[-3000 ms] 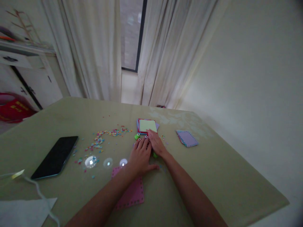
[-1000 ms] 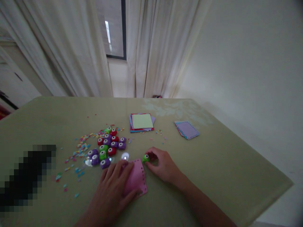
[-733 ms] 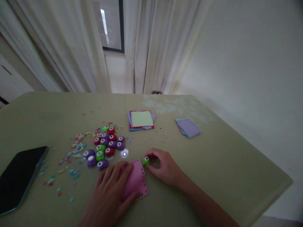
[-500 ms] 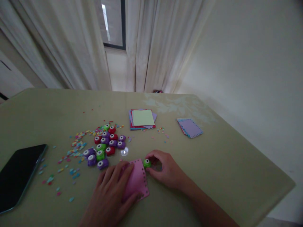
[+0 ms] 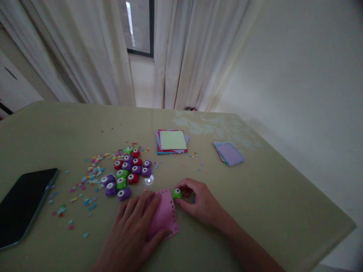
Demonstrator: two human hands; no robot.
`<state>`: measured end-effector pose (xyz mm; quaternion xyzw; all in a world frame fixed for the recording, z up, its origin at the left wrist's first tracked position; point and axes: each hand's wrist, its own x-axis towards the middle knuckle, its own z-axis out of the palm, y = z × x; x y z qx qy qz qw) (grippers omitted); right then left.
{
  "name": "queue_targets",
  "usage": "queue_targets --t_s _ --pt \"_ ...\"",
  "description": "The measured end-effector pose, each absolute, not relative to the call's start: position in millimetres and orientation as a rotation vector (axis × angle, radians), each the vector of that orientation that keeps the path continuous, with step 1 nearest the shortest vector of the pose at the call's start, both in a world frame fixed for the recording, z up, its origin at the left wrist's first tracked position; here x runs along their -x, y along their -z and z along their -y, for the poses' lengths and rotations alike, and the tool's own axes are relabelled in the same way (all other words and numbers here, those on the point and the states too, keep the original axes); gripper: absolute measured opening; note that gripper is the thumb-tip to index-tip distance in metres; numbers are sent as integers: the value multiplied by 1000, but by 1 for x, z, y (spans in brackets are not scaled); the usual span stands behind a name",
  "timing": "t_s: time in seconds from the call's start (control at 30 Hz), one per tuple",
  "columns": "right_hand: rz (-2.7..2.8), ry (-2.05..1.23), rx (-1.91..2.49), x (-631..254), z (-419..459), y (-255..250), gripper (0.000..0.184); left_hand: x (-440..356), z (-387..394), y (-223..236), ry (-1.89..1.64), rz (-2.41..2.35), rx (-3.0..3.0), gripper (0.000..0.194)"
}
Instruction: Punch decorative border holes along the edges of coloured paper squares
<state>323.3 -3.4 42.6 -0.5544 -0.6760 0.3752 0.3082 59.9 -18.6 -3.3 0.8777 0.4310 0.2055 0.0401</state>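
A pink sheet of paper (image 5: 164, 213) lies on the table, with a row of punched holes along its right edge. My left hand (image 5: 136, 224) rests flat across its left part, fingers stretched and thumb apart near the lower edge. Between the thumb and fingertips of my right hand (image 5: 198, 200) is a small green craft paper punch (image 5: 177, 193) with an eye-like white and dark button. The punch sits at the paper's upper right edge; whether the paper is inside its slot I cannot tell.
Several purple, red and green punches (image 5: 132, 178) cluster left of centre, with paper confetti (image 5: 95, 172) scattered around them. A clear round disc (image 5: 149, 180) lies beside them. Coloured sheets (image 5: 172, 140) are stacked behind, hole-edged sheets (image 5: 230, 153) at right, a black tablet (image 5: 25, 204) at left.
The view has shifted slightly. My right hand and the green punch have edged a little to the right at the paper's edge. My left hand stays on the pink paper.
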Motion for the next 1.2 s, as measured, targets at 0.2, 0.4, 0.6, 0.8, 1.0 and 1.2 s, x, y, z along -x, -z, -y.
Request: queue_targets --t_s 0.2,0.4,0.6,0.8,1.0,1.2 --pt "1794 -981 1463 -322 4 -44 23 -59 20 3 -622 -1320 -2688 66" --pt "1802 -1010 1430 -321 4 -47 27 -60 20 3 -615 -1323 -2701 67" --pt "1888 -980 1393 -322 4 -47 27 -58 20 4 -659 -1281 -2743 71" --pt "1922 -968 1369 -322 2 -46 34 -57 20 6 -638 -1272 -2749 75" --pt "1897 -987 1381 -321 2 -46 30 -57 22 11 -641 -1298 -2734 74" --pt "1895 -1002 1372 -321 3 -45 32 -58 20 11 -692 -1281 -2762 73"
